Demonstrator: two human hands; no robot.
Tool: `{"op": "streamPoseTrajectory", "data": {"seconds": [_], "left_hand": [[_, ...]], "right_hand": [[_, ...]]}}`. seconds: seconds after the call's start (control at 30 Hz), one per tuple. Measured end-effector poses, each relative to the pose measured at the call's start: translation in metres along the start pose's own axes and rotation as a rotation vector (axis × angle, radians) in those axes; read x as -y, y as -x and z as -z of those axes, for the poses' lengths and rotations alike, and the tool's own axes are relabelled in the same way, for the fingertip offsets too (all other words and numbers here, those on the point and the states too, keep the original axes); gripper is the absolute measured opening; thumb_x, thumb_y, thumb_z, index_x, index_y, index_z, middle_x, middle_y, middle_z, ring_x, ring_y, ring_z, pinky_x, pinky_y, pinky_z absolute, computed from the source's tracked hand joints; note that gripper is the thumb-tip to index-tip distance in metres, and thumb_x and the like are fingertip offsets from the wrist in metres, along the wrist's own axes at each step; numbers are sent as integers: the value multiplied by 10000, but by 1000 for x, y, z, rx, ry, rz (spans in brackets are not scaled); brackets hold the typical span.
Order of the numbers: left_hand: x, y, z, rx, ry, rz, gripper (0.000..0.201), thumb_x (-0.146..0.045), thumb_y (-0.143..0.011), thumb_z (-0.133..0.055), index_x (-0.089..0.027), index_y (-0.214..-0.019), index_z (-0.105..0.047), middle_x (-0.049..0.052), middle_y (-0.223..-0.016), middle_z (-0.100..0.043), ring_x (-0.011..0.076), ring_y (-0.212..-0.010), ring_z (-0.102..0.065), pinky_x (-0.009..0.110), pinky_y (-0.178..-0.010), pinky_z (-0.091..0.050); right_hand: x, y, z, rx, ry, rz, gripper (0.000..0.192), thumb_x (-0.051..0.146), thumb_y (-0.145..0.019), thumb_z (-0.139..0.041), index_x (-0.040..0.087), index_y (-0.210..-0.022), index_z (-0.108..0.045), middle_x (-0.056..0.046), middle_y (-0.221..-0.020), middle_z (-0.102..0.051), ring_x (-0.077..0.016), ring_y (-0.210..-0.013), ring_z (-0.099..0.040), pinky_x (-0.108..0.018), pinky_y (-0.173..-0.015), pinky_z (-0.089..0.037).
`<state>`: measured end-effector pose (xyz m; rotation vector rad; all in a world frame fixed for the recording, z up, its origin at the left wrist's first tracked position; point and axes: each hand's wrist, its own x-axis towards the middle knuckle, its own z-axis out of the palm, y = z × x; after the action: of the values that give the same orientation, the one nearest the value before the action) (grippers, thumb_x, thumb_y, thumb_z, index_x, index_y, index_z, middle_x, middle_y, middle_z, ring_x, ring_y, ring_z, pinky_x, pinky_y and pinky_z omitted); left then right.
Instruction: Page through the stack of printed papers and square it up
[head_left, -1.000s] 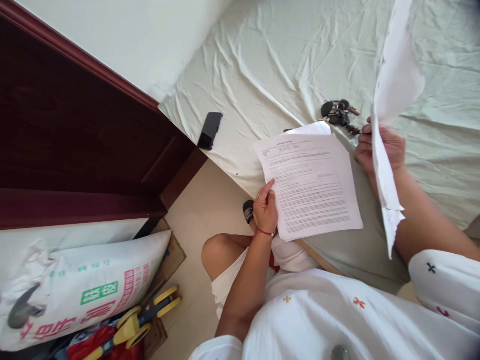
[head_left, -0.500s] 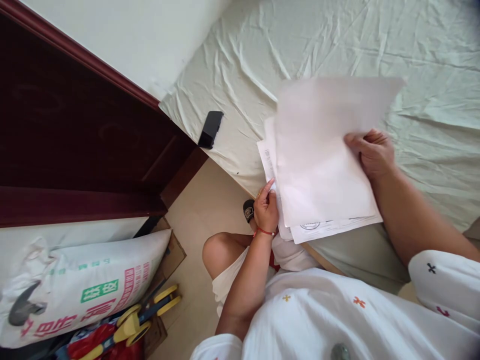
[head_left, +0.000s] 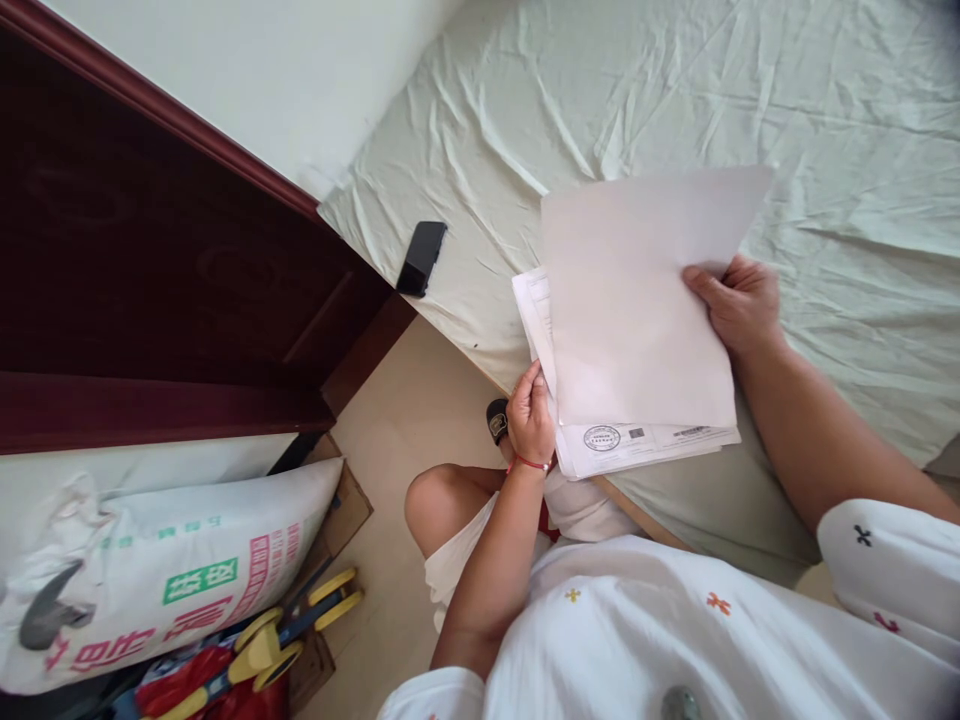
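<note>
A stack of paper sheets [head_left: 652,445] is held over my lap at the bed's edge. On top lies a blank-looking sheet [head_left: 637,300], its upper right corner sticking out past the rest. My right hand [head_left: 742,300] grips the right edge of the sheets, thumb on top and fingers hidden underneath. At the left edge my left hand [head_left: 532,420] pinches the papers, with a red cord on its wrist. Below the top sheet, a printed page shows a round stamp and a small dark square code.
A black phone [head_left: 422,259] lies on the bed sheet [head_left: 510,150] near its corner. Dark red wooden furniture [head_left: 165,230] stands at the left. Below it are a white printed sack [head_left: 187,570] and a yellow-and-blue wheeled object [head_left: 262,650] on the floor.
The top sheet has come down and left with my right hand, and its blur is gone. More of the stamped page shows beneath it. My left hand has barely moved.
</note>
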<state>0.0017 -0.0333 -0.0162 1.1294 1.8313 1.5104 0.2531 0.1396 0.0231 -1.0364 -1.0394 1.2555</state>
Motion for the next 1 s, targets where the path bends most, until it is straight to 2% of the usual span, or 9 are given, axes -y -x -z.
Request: {"op": "streamPoseTrajectory", "data": {"seconds": [0.23, 0.47, 0.6, 0.67, 0.8, 0.87, 1.0], "left_hand": [[-4, 0, 1, 12, -30, 6, 443, -520, -1042, -563, -228, -1312, -760, 103, -1362, -761, 268, -1317, -689, 431, -1169, -519], [5, 1, 1, 8, -39, 37, 474, -538, -1002, -628, -220, -1336, -736, 119, -1369, -750, 284, -1322, -682, 444, -1171, -519], [2, 1, 1, 10, -38, 28, 489, -546, -1010, -614, -218, -1359, -712, 128, -1377, -737, 280, -1311, -683, 425, -1150, -526], [-2, 1, 0, 12, -42, 16, 519, -546, -1021, -595, -226, -1423, -664, 123, -1323, -745, 251, -1219, -715, 384, -1076, -560], [-8, 0, 0, 19, -56, 8, 599, -530, -1041, -566, -239, -1563, -521, 66, -1061, -742, 171, -897, -710, 302, -857, -579], [-9, 0, 0, 17, -73, -9, 567, -517, -1048, -556, -242, -1543, -541, 63, -1054, -735, 167, -887, -695, 296, -848, -566], [-10, 0, 1, 38, -119, -25, 431, -494, -1059, -536, -242, -1375, -685, 94, -1199, -757, 202, -1045, -714, 327, -946, -551]], "right_hand": [[5, 1, -5, -50, 29, -6, 162, 301, -684, -832, 195, -721, -715, 11, -712, -685, -99, -571, -521, -249, -569, -465], [2, 2, -3, -11, 109, 14, 113, 271, -731, -778, 180, -746, -714, 22, -691, -670, -86, -559, -510, -220, -520, -406], [2, 3, -3, 6, 124, -7, 113, 263, -739, -763, 179, -726, -688, 23, -675, -653, -80, -540, -492, -218, -496, -383], [3, 3, -3, 19, 114, -20, 129, 266, -731, -765, 183, -708, -668, 26, -665, -645, -77, -528, -476, -218, -492, -383], [3, 3, -3, 29, 113, -36, 141, 276, -715, -770, 190, -706, -659, 30, -646, -632, -79, -519, -462, -217, -478, -367], [3, 3, -2, 29, 112, -34, 130, 272, -716, -767, 190, -716, -667, 31, -642, -627, -79, -517, -459, -220, -473, -356], [0, 2, -1, 27, 110, -5, 130, 270, -732, -776, 182, -734, -681, 27, -665, -636, -81, -533, -473, -225, -485, -355]]}}
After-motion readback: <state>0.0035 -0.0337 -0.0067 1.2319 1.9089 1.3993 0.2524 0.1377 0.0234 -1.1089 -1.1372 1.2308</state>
